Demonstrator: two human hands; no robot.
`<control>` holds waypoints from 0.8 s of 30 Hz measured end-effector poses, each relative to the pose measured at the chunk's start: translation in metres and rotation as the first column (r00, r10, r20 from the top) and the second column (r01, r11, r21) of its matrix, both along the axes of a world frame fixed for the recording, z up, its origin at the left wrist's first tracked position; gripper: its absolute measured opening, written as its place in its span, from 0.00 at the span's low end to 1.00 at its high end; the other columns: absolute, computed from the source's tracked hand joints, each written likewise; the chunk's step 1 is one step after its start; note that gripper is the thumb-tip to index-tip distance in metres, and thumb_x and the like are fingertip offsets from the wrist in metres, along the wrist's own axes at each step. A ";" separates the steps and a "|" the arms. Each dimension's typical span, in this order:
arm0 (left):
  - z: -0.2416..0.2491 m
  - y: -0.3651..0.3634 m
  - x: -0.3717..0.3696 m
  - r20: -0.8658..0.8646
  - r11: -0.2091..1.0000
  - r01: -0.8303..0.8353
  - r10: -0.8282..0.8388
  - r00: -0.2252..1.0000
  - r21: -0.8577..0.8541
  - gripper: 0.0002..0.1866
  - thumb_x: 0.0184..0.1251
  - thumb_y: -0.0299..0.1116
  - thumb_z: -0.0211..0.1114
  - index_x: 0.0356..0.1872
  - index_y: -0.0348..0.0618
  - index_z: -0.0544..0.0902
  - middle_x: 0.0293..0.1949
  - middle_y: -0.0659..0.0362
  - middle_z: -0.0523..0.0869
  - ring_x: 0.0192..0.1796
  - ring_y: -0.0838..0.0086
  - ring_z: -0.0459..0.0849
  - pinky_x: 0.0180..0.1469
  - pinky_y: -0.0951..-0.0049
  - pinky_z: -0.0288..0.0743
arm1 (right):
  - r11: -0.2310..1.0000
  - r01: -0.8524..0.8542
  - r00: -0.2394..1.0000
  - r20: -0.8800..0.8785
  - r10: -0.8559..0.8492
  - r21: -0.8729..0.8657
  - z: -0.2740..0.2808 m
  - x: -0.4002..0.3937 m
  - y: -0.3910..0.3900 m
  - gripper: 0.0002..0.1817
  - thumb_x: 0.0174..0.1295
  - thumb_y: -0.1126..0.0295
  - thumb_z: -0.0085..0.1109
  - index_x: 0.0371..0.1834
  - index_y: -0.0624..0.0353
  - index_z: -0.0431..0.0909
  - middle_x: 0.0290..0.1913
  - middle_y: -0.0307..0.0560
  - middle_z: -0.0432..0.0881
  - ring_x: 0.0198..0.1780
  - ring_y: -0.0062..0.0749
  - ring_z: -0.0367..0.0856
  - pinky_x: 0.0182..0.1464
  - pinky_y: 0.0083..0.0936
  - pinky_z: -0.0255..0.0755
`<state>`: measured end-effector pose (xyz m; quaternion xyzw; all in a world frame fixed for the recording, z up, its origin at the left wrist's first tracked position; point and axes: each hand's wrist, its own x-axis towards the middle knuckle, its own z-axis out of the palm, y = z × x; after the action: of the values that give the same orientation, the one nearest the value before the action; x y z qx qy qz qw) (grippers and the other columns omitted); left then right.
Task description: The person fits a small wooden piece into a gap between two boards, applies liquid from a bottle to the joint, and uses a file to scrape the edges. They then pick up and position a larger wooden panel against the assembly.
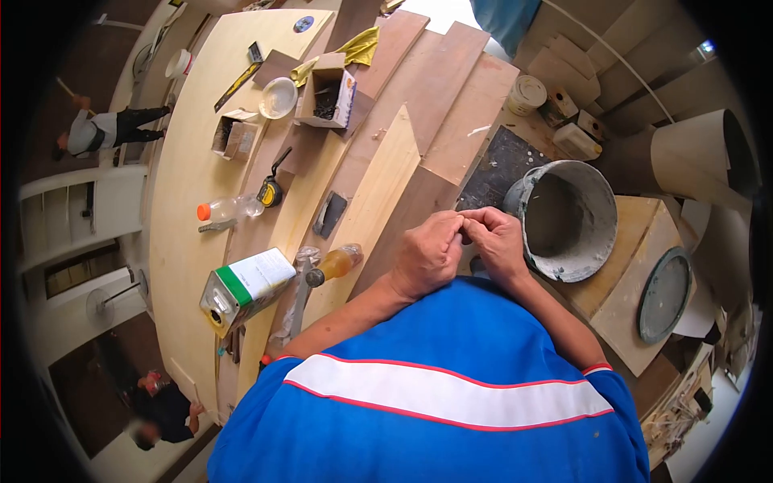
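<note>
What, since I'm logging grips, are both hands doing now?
Left hand: curled closed; contents can't be told.
Right hand: fingers pinched closed; contents can't be told.

The fingers hide anything between left hand (428, 251) and right hand (494, 243). The bottom edge crops the shirt (451, 402).

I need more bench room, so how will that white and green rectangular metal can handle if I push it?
The can looks stiff, and its flat sides should keep it from rolling. Its smooth, shiny faces may feel slippery. Weight is hard to judge, as its contents are hidden.
</note>
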<state>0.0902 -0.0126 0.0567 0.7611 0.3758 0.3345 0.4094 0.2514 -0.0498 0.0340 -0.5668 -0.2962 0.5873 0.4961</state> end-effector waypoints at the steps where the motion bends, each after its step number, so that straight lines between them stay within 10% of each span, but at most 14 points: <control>1: 0.005 0.001 -0.002 0.000 1.000 0.004 -0.004 1.000 -0.011 0.13 0.63 0.16 0.65 0.50 0.31 0.84 0.48 0.43 0.88 0.48 0.53 0.90 0.50 0.64 0.85 | 0.999 -0.039 0.999 0.018 0.038 0.031 0.001 0.001 0.000 0.08 0.73 0.74 0.63 0.44 0.70 0.87 0.36 0.40 0.89 0.35 0.17 0.83 0.39 0.18 0.79; 7: 0.049 -0.013 -0.033 0.003 0.990 -0.081 0.082 0.997 -0.114 0.15 0.63 0.19 0.70 0.51 0.33 0.84 0.46 0.46 0.90 0.47 0.56 0.91 0.48 0.66 0.85 | 0.971 -0.215 0.973 -0.063 0.222 0.101 0.018 -0.002 0.009 0.06 0.72 0.75 0.64 0.43 0.68 0.86 0.36 0.42 0.88 0.35 0.19 0.85 0.40 0.19 0.79; 10: 0.070 -0.035 -0.074 -0.002 0.955 -0.220 0.225 0.974 0.199 0.15 0.64 0.18 0.70 0.52 0.32 0.84 0.49 0.45 0.89 0.46 0.59 0.91 0.48 0.66 0.85 | 0.939 -0.335 0.941 -0.021 0.338 0.074 0.023 -0.007 0.019 0.06 0.71 0.74 0.65 0.43 0.68 0.86 0.36 0.42 0.88 0.35 0.20 0.86 0.41 0.20 0.80; 14: 0.075 -0.073 -0.138 -0.038 0.714 -0.649 0.680 0.732 0.263 0.16 0.65 0.17 0.69 0.54 0.32 0.83 0.51 0.48 0.86 0.42 0.67 0.87 0.49 0.71 0.83 | 0.866 -0.487 0.873 0.093 0.478 0.113 0.048 -0.027 0.038 0.05 0.69 0.76 0.65 0.36 0.66 0.87 0.32 0.41 0.86 0.34 0.22 0.86 0.38 0.20 0.80; 20: 0.026 -0.096 -0.186 -0.158 0.653 -0.726 0.757 0.634 0.217 0.30 0.54 0.21 0.76 0.61 0.38 0.79 0.54 0.48 0.84 0.48 0.61 0.86 0.52 0.65 0.82 | 0.563 -0.714 0.699 0.476 0.534 0.416 0.050 -0.080 0.063 0.03 0.61 0.77 0.68 0.33 0.65 0.86 0.27 0.46 0.83 0.29 0.25 0.81 0.32 0.24 0.74; 24: -0.045 -0.091 -0.183 -0.235 0.666 -0.700 0.746 0.623 0.259 0.37 0.53 0.29 0.79 0.66 0.39 0.75 0.60 0.46 0.82 0.59 0.51 0.84 0.63 0.57 0.79 | 0.569 -0.743 0.668 0.443 0.598 0.353 0.061 -0.103 0.067 0.04 0.61 0.76 0.68 0.32 0.66 0.85 0.26 0.46 0.82 0.28 0.25 0.79 0.31 0.25 0.72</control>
<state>-0.0929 -0.1033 0.0120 0.6159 0.6866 0.3681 0.1174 0.1482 0.0175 0.0953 -0.3335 -0.6991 0.5475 0.3166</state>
